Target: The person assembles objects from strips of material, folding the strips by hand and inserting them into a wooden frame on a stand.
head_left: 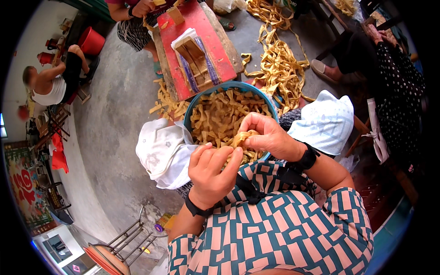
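A golden-yellow flat strip (244,136), soft and folded like a strip of bean curd skin, is pinched between my hands. My right hand (270,137) grips it between thumb and fingers. Close beside it, my left hand (213,172) has its fingers curled onto the strip's lower end. Whether the strip is tied in a knot I cannot tell, as fingers cover part of it. Just under my hands stands a blue tub (189,103) holding many knotted pieces (220,110) of the same yellow-brown material.
Beyond the tub is a red-topped bench (224,55) with a wooden box (190,50). Long loose strips (279,59) lie on the floor to its right. White cloth (160,146) and pale blue cloth (327,121) cover my knees. Other people sit ahead, left and right.
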A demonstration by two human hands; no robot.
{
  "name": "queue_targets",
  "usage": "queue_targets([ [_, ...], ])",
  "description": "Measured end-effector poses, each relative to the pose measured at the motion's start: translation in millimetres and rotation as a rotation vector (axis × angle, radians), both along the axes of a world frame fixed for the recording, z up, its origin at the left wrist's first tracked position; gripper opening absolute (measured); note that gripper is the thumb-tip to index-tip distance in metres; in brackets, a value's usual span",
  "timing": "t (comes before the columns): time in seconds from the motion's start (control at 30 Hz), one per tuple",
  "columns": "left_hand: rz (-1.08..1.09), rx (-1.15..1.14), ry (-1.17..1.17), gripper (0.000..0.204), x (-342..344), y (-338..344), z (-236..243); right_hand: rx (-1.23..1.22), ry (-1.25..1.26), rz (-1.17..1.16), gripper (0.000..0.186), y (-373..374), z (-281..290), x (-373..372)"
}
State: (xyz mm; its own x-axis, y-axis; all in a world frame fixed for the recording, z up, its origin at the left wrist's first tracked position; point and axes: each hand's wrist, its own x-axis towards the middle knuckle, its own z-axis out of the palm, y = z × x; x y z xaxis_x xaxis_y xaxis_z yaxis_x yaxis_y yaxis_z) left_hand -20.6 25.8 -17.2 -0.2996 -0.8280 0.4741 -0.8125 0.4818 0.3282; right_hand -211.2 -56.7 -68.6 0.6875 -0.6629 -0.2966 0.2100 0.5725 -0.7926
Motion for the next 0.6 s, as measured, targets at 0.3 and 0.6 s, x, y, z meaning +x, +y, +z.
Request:
queue_targets([
  [0.3,0.027,0.340,0.444,0.017,3.0,-5.0,-36.2,0.246,-0.227,0.093,0.037,4.1,-9.6,-6.3],
  [0.6,0.074,1.013,1.034,0.016,16.9,-8.0,-19.1,-0.456,0.140,0.195,0.037,-11.0,9.8,-15.6],
])
